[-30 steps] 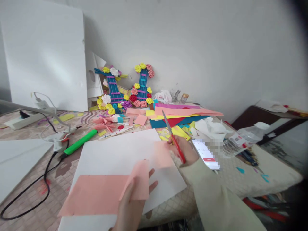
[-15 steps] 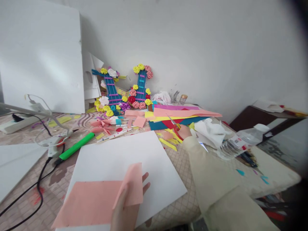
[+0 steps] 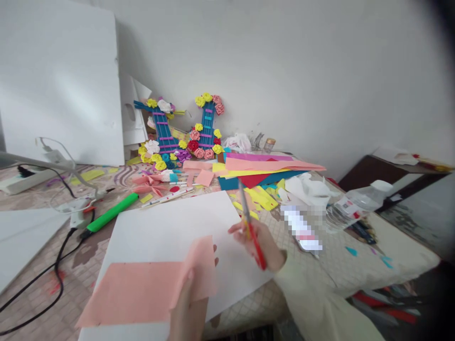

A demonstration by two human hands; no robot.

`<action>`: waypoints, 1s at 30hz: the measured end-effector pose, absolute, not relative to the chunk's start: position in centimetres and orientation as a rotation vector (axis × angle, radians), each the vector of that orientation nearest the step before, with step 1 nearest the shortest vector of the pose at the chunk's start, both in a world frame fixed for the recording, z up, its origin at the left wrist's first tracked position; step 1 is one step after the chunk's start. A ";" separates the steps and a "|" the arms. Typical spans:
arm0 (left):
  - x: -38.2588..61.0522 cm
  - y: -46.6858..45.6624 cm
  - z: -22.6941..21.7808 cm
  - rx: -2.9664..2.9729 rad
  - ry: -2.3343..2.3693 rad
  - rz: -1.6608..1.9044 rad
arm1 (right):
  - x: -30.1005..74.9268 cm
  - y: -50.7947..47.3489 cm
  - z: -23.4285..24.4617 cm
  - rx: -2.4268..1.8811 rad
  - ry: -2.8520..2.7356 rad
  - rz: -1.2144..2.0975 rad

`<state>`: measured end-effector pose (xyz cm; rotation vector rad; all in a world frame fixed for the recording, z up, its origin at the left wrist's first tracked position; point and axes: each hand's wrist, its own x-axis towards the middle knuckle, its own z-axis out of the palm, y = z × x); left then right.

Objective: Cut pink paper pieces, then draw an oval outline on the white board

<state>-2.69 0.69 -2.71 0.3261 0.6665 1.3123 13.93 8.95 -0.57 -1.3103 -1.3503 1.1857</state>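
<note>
My left hand grips the right end of a salmon-pink paper sheet. That end is folded up, and fingertips show behind it. The rest of the sheet lies flat on a white board. Above the board's right edge, my right hand is closed around a pair of scissors with red handles. The blades point up and away, slightly blurred, apart from the pink paper. Whether the blades are parted I cannot tell.
Two blue paper guitar shapes with paper roses stand by the wall. Coloured sheets, yellow scraps, a green stick and a phone lie around the board. A plastic bottle leans at right; black cables run at left.
My right hand has lifted the scissors off the scrap pile and brought them nearer, over the board's right edge. The phone is now uncovered. My left hand still holds the pink paper.
</note>
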 end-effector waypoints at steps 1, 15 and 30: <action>-2.4 0.6 -2.6 0.324 0.653 1.293 | 12.6 7.4 -0.9 -1.280 -1.373 1.212; -1.3 0.2 -1.1 0.194 0.307 1.311 | 11.1 3.2 1.1 -1.146 -1.171 1.332; -1.2 1.7 1.8 0.295 0.274 1.402 | 12.3 5.2 3.5 -1.105 -1.190 1.211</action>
